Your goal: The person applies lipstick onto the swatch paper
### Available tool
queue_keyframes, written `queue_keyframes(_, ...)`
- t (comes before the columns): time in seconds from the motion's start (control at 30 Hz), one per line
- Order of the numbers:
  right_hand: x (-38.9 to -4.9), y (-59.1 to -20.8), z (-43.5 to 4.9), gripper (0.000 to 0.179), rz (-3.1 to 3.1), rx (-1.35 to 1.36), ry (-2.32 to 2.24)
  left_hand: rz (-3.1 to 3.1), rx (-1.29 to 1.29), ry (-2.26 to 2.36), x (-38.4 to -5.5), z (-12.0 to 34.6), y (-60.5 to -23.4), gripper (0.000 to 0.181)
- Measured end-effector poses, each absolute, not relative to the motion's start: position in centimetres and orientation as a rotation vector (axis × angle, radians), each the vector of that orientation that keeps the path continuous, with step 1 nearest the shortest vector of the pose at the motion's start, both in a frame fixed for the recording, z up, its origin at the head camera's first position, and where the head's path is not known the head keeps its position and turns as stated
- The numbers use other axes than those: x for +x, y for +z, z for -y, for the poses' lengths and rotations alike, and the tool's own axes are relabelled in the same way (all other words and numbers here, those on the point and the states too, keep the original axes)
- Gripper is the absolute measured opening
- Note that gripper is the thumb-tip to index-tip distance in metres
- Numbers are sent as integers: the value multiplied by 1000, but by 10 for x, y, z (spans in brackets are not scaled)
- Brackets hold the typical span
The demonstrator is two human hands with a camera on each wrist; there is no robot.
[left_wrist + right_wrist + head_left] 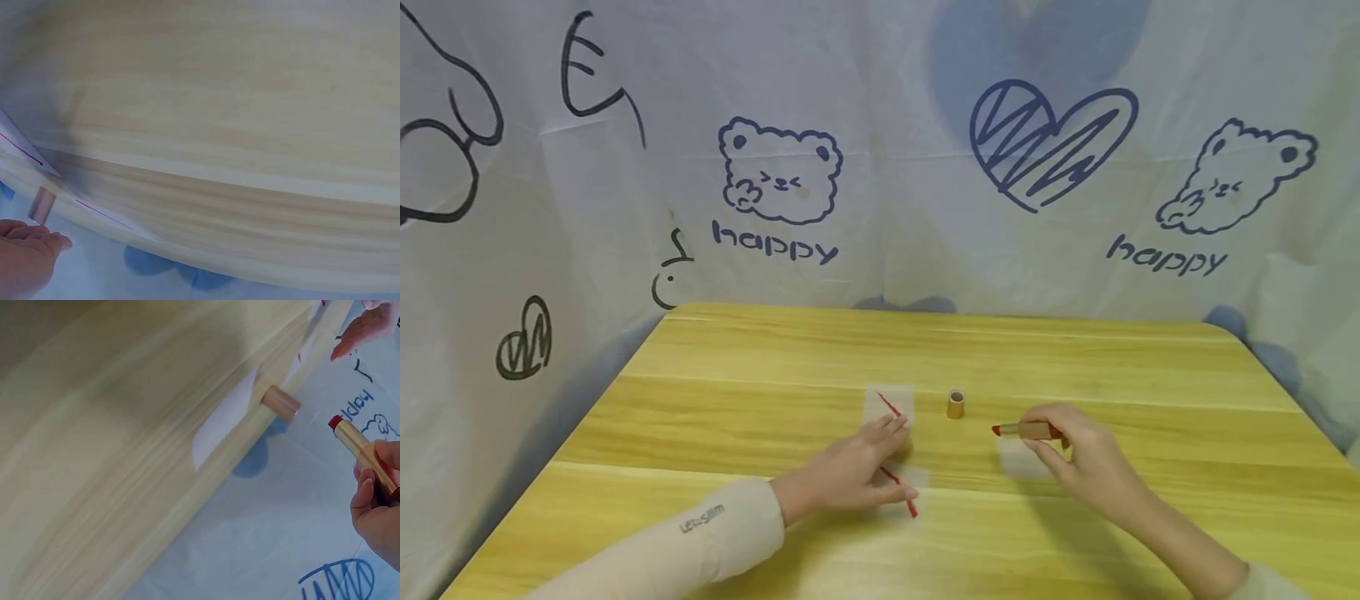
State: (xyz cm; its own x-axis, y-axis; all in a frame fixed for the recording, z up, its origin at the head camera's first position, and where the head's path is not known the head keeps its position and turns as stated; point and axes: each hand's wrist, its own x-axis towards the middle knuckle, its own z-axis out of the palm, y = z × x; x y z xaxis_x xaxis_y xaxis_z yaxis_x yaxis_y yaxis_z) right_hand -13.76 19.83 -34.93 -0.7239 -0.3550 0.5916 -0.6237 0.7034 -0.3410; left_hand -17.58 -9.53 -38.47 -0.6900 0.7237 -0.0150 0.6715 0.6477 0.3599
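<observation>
My right hand (1093, 462) grips an uncapped lipstick (1033, 430) by its tube, the red tip pointing left. In the right wrist view the lipstick (359, 447) sits between thumb and fingers. A blank white paper square (1017, 463) lies below it on the table. My left hand (846, 473), fingers extended, reaches over two more paper squares, an upper one (876, 410) and a lower one (917, 478). Each bears a slanting red line, partly covered by the hand. Between the hands the lipstick cap (956, 405) stands upright, its hollow end up.
The wooden table (760, 354) carries all of these. Behind it and along the left hangs a white cloth (895, 217) with drawn bears, hearts and lettering. A cream sleeve (700, 533) covers the left forearm.
</observation>
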Motion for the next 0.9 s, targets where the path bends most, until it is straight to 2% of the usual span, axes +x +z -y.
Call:
queue_keyframes(0.6,-155,-371,-218,34,2392,661,677,-2737,1249,356,-184,42,-385,77)
queue_keyframes(0.9,-160,-383,-224,30,2435,627,657,-2705,1172,405,-187,20,-388,77)
